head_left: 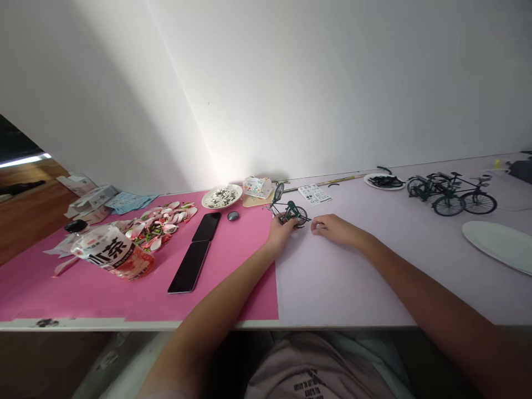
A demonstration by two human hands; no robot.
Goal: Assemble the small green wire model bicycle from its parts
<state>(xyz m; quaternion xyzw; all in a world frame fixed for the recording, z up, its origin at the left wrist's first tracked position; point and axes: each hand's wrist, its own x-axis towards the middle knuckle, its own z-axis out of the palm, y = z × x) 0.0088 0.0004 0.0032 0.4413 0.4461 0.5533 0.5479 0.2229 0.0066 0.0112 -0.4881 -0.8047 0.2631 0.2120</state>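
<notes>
A small dark green model bicycle [292, 210] is tilted above the seam between the pink and the pale table covering. My left hand [280, 233] is closed round its lower part, with the front wheel pointing up to the left. Just right of the rear wheel is my right hand [332, 228], its fingers curled together near the bicycle but apart from it. Whatever the right fingertips may hold is too small to make out. Behind the bicycle lies a printed sheet [315, 194].
Several model bicycles [449, 194] stand at the right, near a white oval plate [502, 244] and a plate of black parts [384, 181]. Leftward are a bowl of white pieces [222, 196], two phones [189, 267], a bottle [112, 250] and a pink-and-white pile [160, 224].
</notes>
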